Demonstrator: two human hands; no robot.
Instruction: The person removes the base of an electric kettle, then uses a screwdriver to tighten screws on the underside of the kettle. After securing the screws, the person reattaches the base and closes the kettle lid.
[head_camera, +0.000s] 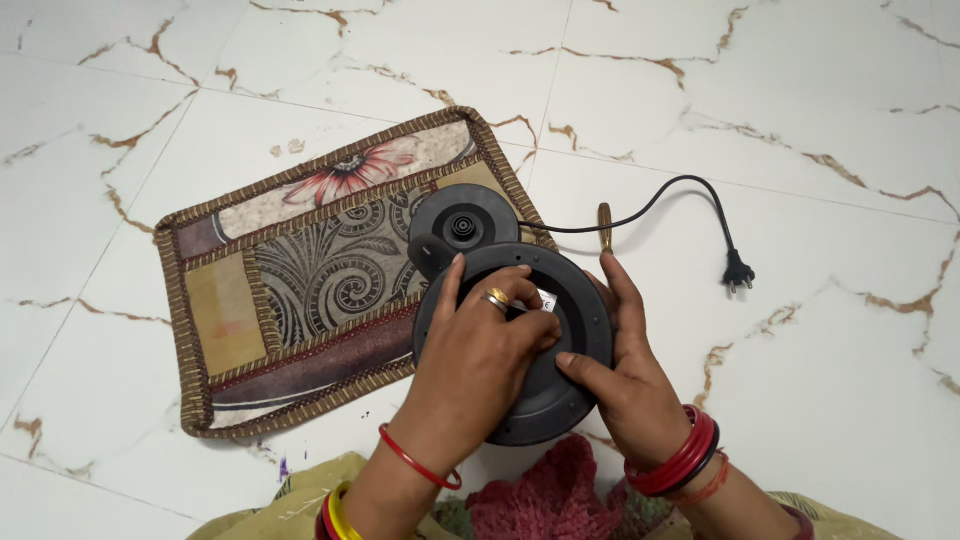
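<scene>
A round black electric kettle (545, 405) stands upside down on the floor, its flat underside facing me with a small white label near the middle. My left hand (480, 350), with a ring on one finger, lies over the underside, thumb at the far rim and fingers curled toward the centre. My right hand (630, 365) clasps the kettle's right side with its thumb pressed on the underside. What the curled left fingers hide is unclear.
The kettle's black power base (465, 225) sits on a patterned mat (290, 290), its cord (660, 205) running right to a plug (738, 272). A brown-handled tool (605, 228) lies just beyond my right fingers. Red knitted cloth (550, 495) is in my lap. White marble floor all round.
</scene>
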